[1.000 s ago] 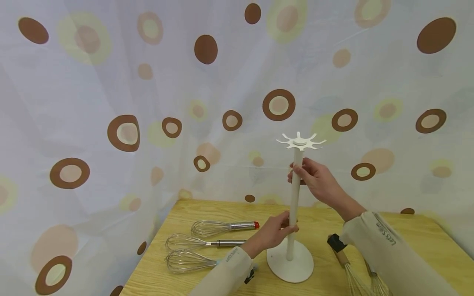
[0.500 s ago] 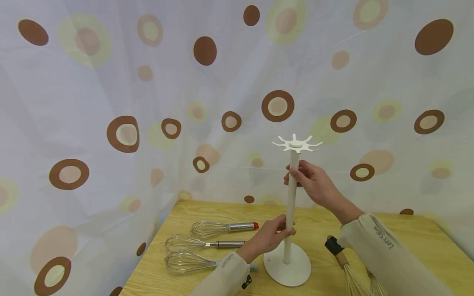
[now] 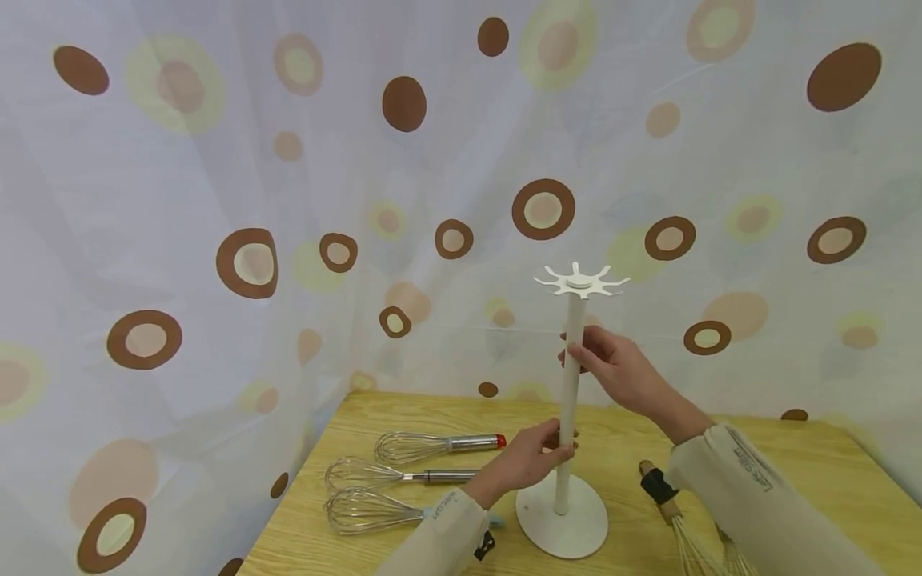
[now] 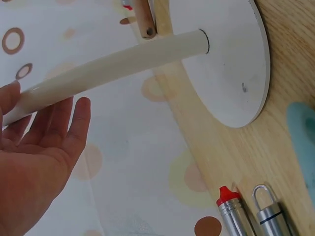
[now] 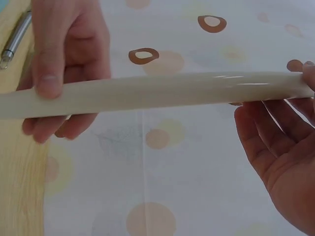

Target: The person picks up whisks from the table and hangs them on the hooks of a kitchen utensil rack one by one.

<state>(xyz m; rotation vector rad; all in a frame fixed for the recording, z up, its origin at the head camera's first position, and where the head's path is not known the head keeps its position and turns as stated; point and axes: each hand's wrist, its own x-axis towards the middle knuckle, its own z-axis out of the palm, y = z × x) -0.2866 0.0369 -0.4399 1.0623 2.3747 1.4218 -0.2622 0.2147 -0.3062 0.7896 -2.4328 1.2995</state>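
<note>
The left hand (image 3: 524, 458) and right hand (image 3: 621, 371) curl their fingers (image 4: 78, 120) round the stand (image 3: 569, 396) on the tabletop (image 3: 425, 410) between whisks (image 3: 477, 442). It could tip if one hand pushes harder than the other.

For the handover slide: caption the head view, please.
Left hand low, right hand high, gripping a white stand, whisks lying on either side.

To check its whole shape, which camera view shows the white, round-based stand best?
The head view: the white stand appears nearly whole, from pronged top to round base. The left wrist view shows part of its pole and base; the right wrist, only a pole section.
</note>
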